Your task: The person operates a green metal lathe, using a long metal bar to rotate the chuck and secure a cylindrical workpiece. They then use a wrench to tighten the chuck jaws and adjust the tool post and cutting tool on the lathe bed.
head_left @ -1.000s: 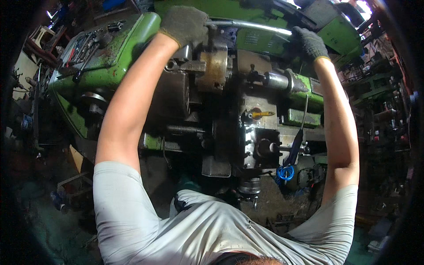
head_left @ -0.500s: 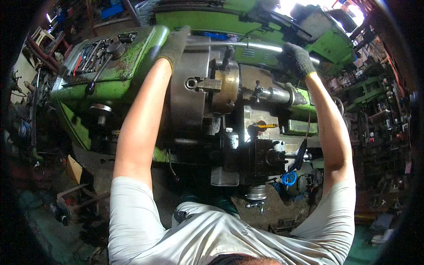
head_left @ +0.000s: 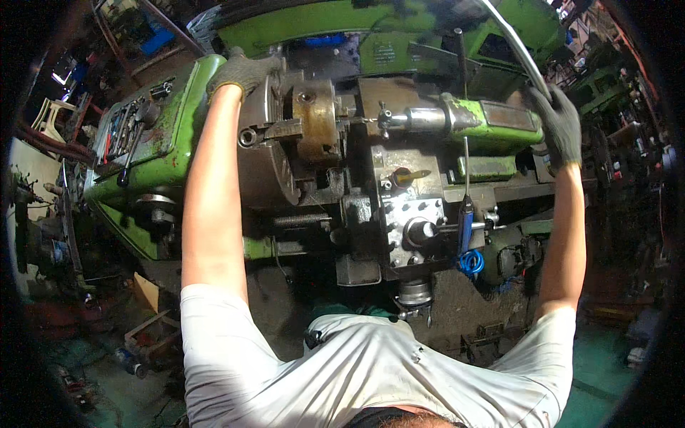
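My gloved left hand (head_left: 246, 73) lies over the top of a lathe's large chuck (head_left: 267, 175), its fingers stretched out and partly blurred. A brownish, brass-toned round workpiece (head_left: 314, 132) sits between the chuck jaws. At the far right, my gloved right hand (head_left: 559, 127) is closed around the lower end of a long bright metal bar (head_left: 515, 41). That bar slants up and left beyond the top edge of the view. Just left of the right hand is the green tailstock (head_left: 524, 143), with a drill chuck (head_left: 385, 124) pointing toward the workpiece.
A square tool post (head_left: 414, 232) stands on the carriage in front. Beside it hang a blue-handled tool (head_left: 466, 222) and a coiled blue hose (head_left: 471, 264). Wrenches and other hand tools (head_left: 121, 132) lie on the green headstock (head_left: 189, 107). Another green machine (head_left: 285, 28) stands behind.
The bar has swung from lying level behind the chuck to slanting upward at the right, in my right hand alone. My left hand has moved left onto the chuck. The chuck has turned.
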A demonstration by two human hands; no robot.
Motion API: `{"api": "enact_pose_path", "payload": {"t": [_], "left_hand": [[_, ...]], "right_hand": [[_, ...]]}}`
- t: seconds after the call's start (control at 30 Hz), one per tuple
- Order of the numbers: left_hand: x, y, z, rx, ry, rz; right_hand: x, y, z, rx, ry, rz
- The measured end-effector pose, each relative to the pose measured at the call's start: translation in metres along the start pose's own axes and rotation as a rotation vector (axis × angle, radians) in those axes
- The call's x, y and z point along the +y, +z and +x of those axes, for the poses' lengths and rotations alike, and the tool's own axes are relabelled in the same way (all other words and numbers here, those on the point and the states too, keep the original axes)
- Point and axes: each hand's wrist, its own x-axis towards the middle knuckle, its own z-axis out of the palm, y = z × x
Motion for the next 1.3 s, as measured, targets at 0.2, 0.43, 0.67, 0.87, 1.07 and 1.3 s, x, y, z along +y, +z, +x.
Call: {"api": "enact_pose_path", "payload": {"t": [0.2,0.43,0.67,0.87,1.07,1.3], "left_hand": [[-0.006,-0.004,-0.02,0.097,0.019,0.095],[0.001,-0.007,-0.075,0.188,-0.066,0.123],[-0.007,0.015,-0.133,0.476,0.061,-0.032],[-0.016,0.038,-0.171,0.6,0.147,-0.113],[-0.039,0.072,-0.192,0.692,0.228,-0.253],[-0.06,0.11,-0.217,0.73,0.343,-0.382]], "right_hand": [[0.133,-0.082,-0.148,0.051,0.266,-0.025],[0.213,-0.132,-0.297,0.106,0.492,-0.145],[0.214,-0.146,-0.342,0.114,0.658,-0.049],[0.215,-0.14,-0.343,0.152,0.59,-0.04],[0.219,-0.14,-0.335,0.012,0.535,-0.133],[0.222,-0.132,-0.329,0.021,0.455,-0.097]]}}
